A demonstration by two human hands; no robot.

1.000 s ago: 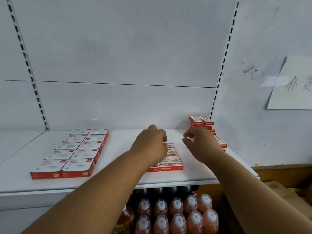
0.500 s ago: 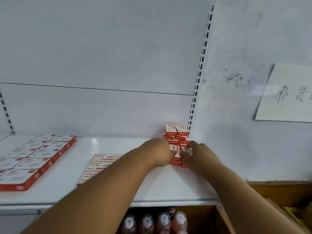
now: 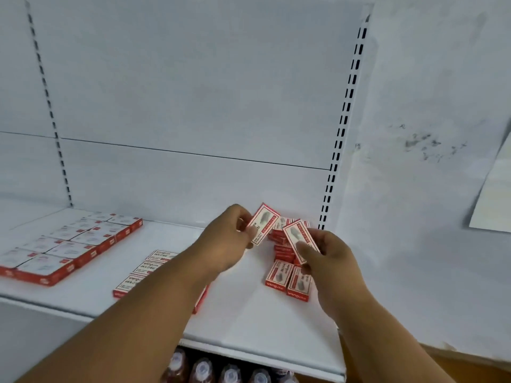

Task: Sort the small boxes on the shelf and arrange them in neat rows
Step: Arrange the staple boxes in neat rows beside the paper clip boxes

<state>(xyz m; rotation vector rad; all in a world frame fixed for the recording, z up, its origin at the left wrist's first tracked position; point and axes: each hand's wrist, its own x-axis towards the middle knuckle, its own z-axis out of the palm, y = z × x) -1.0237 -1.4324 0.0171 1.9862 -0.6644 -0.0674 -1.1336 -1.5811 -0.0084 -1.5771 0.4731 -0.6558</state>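
My left hand (image 3: 225, 240) pinches a small red-and-white box (image 3: 262, 223), lifted and tilted above the white shelf (image 3: 243, 322). Beside it my right hand (image 3: 327, 257) grips a second small box (image 3: 300, 241), also tilted in the air. Behind both lies a loose stack of the same small boxes (image 3: 282, 244) in the shelf's back right corner. Two more small boxes (image 3: 289, 280) lie flat side by side in front of the stack. A column of flat boxes (image 3: 148, 269) runs under my left forearm, partly hidden.
Larger red-and-white boxes (image 3: 69, 247) sit in two neat rows at the shelf's left. Bottles with white caps (image 3: 229, 371) stand on the level below. A slotted upright (image 3: 343, 125) bounds the shelf at the right, with a paper sheet (image 3: 495, 194) on the wall beyond.
Both hands reached the stack in the right corner and each lifted one small box off it. The camera view swung right, then back a little to the left.
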